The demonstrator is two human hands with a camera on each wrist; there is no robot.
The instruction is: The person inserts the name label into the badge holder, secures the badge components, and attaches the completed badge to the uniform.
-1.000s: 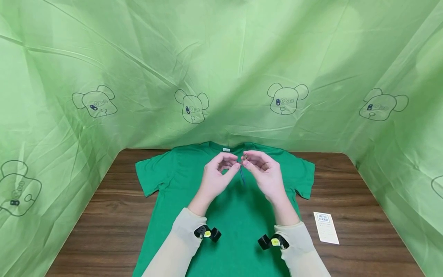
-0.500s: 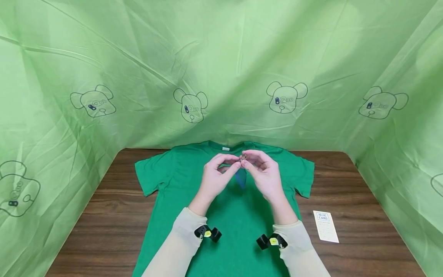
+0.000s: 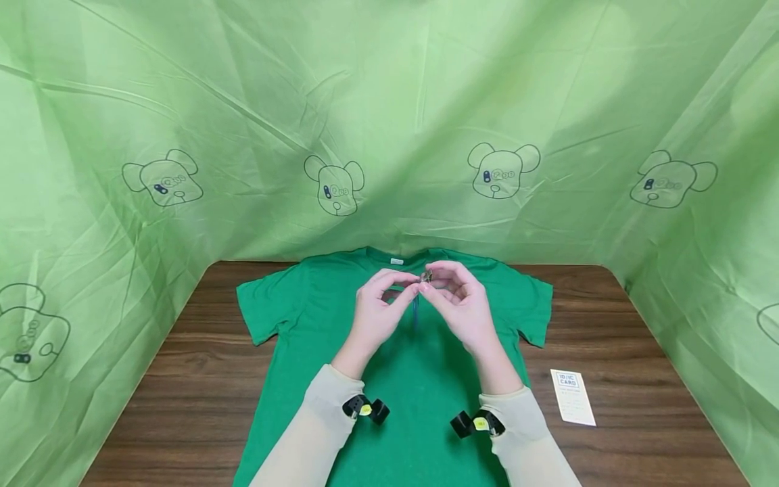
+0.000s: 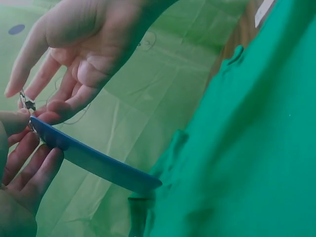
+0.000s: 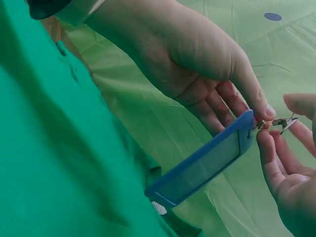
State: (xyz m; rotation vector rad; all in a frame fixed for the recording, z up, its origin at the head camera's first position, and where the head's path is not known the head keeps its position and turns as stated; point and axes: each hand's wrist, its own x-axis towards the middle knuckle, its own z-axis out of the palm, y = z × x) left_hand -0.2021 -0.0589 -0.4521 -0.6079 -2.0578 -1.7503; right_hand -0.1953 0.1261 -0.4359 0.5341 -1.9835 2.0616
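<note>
Head view, left hand [image 3: 379, 304] and right hand [image 3: 460, 308] over a green T-shirt [image 3: 414, 433], each grip narrowed to a pinch at a metal clip [image 5: 285, 123], blue badge holder [image 5: 205, 157] hanging from it, white card [image 3: 573, 398] on the surface [image 3: 633, 338] at right.

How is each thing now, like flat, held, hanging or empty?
Green shirt: spread flat on the table
White card: lying flat, print showing
Blue holder: hanging, seems empty
Metal clip: held; open or shut unclear
Left hand: pinching near the holder's top
Right hand: pinching the clip
</note>
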